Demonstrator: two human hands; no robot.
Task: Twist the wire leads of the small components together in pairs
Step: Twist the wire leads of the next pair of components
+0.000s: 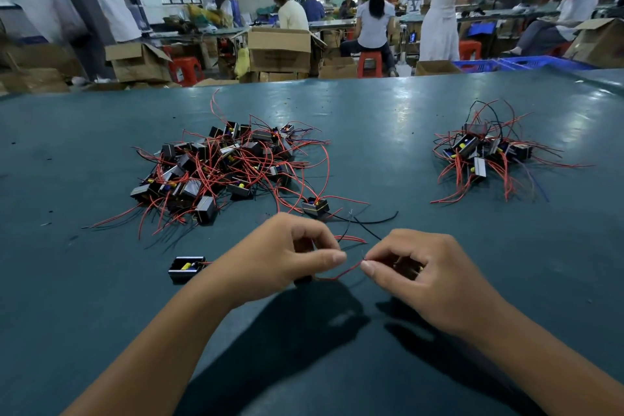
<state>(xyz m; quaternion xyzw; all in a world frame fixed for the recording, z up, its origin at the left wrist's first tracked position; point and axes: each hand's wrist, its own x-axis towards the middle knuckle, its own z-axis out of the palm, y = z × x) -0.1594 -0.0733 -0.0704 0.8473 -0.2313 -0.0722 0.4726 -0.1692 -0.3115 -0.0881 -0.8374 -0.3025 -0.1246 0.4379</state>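
Both hands, left (280, 253) and right (429, 273), each pinching the red wire lead (341, 273) between them.

Both forearms are bare right up to the bottom edge of the view. The left hand (280, 253) and right hand (429, 273) carry no gloves, with short, plain fingernails.

Two heaps of small black components with red and black leads lie on the desk (388, 132): a large heap (219, 169) of perhaps two dozen, too tangled to count, and a small heap (486, 152) of under ten. Two single components lie apart (315, 207) (186, 267). Two hands (287, 257) (429, 273) show.
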